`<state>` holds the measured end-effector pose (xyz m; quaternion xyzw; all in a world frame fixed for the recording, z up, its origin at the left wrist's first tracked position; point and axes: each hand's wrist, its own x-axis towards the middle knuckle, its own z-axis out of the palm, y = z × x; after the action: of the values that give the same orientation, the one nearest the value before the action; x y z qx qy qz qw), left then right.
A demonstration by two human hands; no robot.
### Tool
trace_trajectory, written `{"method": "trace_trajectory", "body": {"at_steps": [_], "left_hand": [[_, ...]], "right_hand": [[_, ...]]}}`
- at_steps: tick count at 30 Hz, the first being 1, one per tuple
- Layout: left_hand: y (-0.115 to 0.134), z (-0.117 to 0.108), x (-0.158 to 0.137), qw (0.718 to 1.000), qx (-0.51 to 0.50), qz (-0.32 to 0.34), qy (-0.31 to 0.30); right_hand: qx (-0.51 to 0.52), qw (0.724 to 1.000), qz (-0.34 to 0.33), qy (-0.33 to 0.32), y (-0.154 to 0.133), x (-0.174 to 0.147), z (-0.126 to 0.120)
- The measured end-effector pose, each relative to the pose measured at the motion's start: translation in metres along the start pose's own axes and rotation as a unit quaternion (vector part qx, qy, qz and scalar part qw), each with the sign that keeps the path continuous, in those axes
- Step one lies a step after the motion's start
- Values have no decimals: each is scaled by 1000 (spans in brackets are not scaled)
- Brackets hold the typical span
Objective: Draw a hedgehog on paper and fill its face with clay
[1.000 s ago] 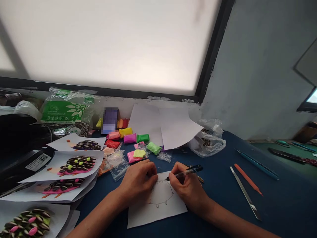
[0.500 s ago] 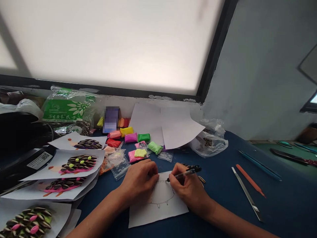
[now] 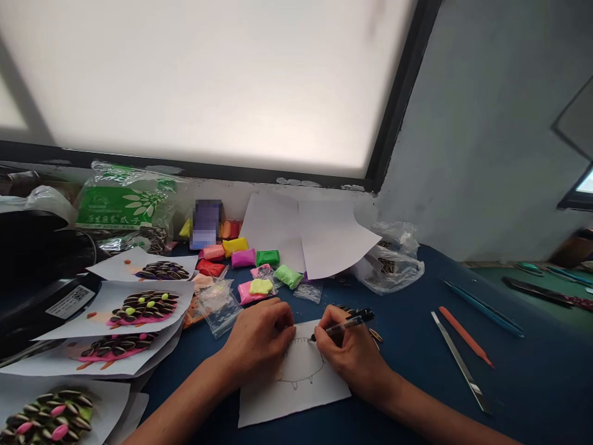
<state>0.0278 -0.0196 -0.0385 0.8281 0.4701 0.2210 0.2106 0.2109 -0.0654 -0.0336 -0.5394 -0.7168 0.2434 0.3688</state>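
the right hand grips a pen, tip on the white paper near the desk's front edge. the left hand, fingers curled, presses the paper.

We see a sheet of paper lying on the table before us, our left hand resting on its left part and our right hand on its right, with a pen in it. Behind the sheet lie clay packets, and behind those, loose sheets lean on the wall. Left of us lie seed pictures; to the right lie modelling tools.
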Motion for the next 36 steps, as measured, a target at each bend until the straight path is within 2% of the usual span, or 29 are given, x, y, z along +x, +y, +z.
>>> {"method": "trace_trajectory", "body": {"at_steps": [9, 16, 36], "left_hand": [[0, 0, 0, 1000, -7, 2, 3], [-1, 0, 0, 1000, -13, 2, 3], [-2, 2, 0, 1000, -11, 0, 4]], "right_hand": [[16, 1000, 12, -4, -2, 0, -2], [0, 999, 15, 28, -1, 1, -3], [-1, 1000, 11, 8, 1, 0, -1]]}}
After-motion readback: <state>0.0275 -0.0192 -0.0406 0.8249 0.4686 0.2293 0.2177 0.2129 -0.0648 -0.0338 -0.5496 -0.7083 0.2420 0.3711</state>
